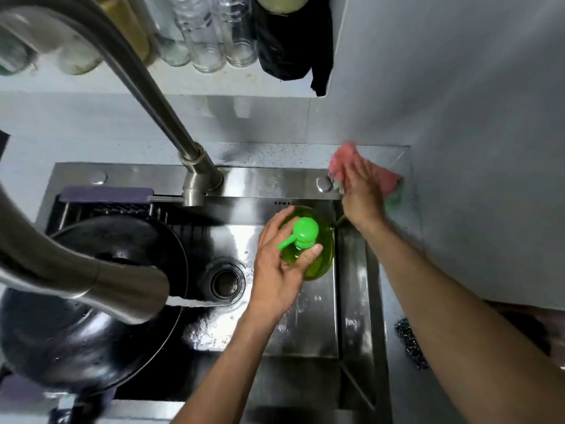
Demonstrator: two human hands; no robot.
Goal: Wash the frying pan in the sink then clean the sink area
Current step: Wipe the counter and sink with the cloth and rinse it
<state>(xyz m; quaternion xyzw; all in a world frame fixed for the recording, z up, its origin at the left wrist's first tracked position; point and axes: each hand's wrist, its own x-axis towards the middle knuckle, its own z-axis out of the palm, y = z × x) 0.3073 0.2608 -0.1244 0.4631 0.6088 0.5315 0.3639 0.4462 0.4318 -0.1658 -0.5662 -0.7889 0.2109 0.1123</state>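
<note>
Closest to my eyes, the steel faucet (pixel 91 166) arches across the upper left and bends down, its spout head (pixel 122 289) hanging low over the sink (pixel 305 325) with a stream of water running out of it toward the drain (pixel 226 281). Under the spout, the black frying pan (pixel 76 316) sits inside the sink on the left side, tilted, its dark inside wet. My left hand (pixel 276 264) reaches in over the basin and grips the green dish soap bottle (pixel 315 261), fingers curled round its far side and thumb laid against the near side just below the green pump head (pixel 302 232); the bottle stands in the right rear corner of the sink. My right hand (pixel 362 194) lies over a pink and green cloth (pixel 388 179) on the counter (pixel 397 301) at the sink's back right corner, next to the wall; the fingers lie fairly straight on the cloth, which looks blurred. A round steel button (pixel 324 183) sits on the sink's rear ledge just left of that hand, and another (pixel 97 177) at the far left. A dark scouring pad (pixel 408 341) lies on the counter right of the sink, partly hidden by my forearm. Clear glass jars (pixel 208 35) and a black bag (pixel 290 44) stand on the shelf behind the sink.
</note>
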